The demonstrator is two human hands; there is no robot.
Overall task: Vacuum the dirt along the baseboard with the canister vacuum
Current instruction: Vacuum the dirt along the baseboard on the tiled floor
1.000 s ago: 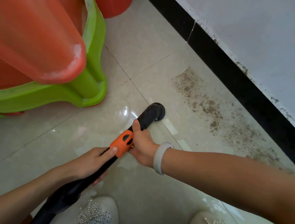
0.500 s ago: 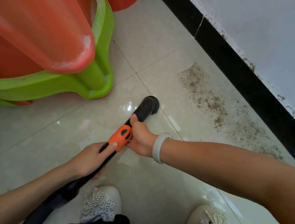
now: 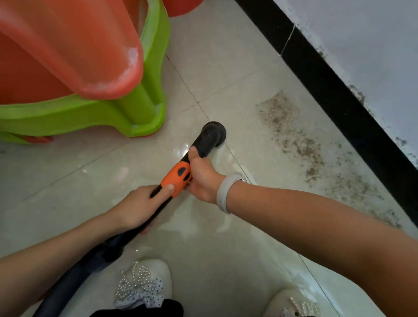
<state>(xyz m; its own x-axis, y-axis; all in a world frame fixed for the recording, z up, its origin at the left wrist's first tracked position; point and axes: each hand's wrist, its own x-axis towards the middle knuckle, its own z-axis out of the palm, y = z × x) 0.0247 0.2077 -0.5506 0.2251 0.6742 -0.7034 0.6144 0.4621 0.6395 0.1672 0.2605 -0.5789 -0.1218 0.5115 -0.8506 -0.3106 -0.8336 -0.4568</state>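
at the upper left of the frame stand the stacked orange and green plastic stools [image 3: 140,114], on the pale glossy tile floor [image 3: 226,64]. in the lower left the black flexible vacuum hose [image 3: 80,274] rises toward the centre and becomes the black vacuum wand with an orange plastic collar [image 3: 177,178]. the left hand [image 3: 137,208] grasps the wand just below the collar, fingers curled around the tube, thumb lying on the orange part, the forearm coming from the lower left corner. the right hand [image 3: 201,179] grasps the wand just above the collar, thumb pointing up along the tube, wrist bent, with a white wristband [image 3: 226,193]; its forearm crosses from the right edge. the round black nozzle [image 3: 214,133] sits at the centre of the frame, on or very near the tile; i cannot tell which.

the brown gritty dirt patch [image 3: 305,148] lies right of the nozzle, apart from it, running diagonally toward the lower right along the black baseboard [image 3: 339,100] under the white wall [image 3: 398,44]. it looks still untouched, so the step in hand is, i think, bringing the nozzle to the dirt. to do it well, keep the nozzle low and flat, begin at the near end of the patch, and move slowly parallel to the baseboard, so grit is not scattered. two white beaded shoes [image 3: 144,284] are at the bottom.
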